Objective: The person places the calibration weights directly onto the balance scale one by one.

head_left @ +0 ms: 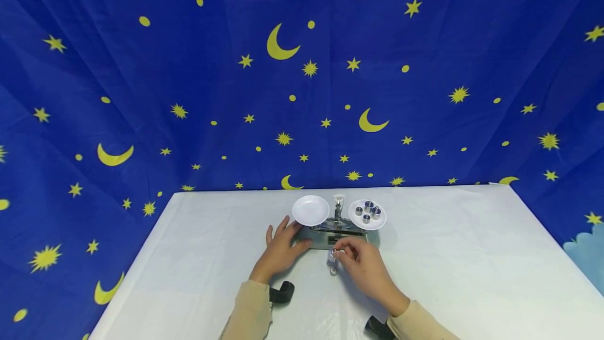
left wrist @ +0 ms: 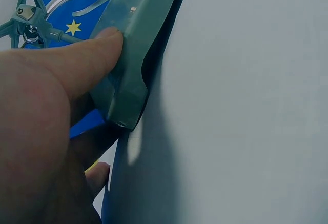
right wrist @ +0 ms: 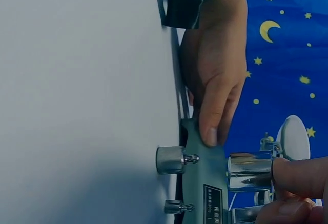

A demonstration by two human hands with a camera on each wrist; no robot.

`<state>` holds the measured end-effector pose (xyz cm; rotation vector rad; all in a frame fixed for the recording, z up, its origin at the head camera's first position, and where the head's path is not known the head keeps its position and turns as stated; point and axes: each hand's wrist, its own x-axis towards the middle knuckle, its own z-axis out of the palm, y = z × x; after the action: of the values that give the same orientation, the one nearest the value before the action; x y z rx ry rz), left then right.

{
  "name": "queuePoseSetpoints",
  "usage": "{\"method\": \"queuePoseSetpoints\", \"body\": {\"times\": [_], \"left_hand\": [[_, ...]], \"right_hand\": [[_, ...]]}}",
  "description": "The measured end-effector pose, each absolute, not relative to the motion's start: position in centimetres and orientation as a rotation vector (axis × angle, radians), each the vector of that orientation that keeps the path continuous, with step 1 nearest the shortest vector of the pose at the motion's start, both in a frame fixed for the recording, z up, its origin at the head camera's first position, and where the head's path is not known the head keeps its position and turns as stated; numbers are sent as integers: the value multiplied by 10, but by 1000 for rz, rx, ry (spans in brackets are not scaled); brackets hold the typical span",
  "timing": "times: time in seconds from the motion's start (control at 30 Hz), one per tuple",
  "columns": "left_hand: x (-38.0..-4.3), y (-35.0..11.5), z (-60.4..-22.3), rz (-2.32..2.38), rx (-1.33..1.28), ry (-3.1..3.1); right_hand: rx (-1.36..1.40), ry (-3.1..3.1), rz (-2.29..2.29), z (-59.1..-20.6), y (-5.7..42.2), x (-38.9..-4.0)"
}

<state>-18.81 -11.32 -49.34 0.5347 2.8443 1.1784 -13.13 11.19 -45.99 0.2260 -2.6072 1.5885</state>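
Note:
A grey-green balance scale (head_left: 373, 238) stands on the table with a white left pan (head_left: 310, 210) and a white right pan (head_left: 354, 219). Several small metal weights (head_left: 369, 205) sit in the right pan. My left hand (head_left: 280, 253) grips the left end of the scale's base, thumb on the front face (left wrist: 130, 85) and the other fingers behind. In front of the scale, my right hand (head_left: 365, 266) pinches a large shiny cylinder weight (right wrist: 250, 172) by its top end. A medium weight (right wrist: 169, 160) and a smaller weight (right wrist: 173, 206) with knobs stand on the table nearby.
The white-covered table (head_left: 472, 256) spreads out on both sides of the scale. Behind it hangs a blue curtain (head_left: 226, 88) with yellow moons and stars. Black wrist-worn devices (head_left: 282, 293) jut out below both forearms. Another shiny metal part (right wrist: 247, 215) shows at the right wrist view's lower edge, its kind unclear.

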Motion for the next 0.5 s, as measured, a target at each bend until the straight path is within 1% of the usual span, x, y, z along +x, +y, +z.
{"method": "queuePoseSetpoints", "body": {"times": [0.5], "left_hand": [[-189,-113,-494,1174,543,2849]], "right_hand": [[280,-2539,1635,-450,113,-130]]}}
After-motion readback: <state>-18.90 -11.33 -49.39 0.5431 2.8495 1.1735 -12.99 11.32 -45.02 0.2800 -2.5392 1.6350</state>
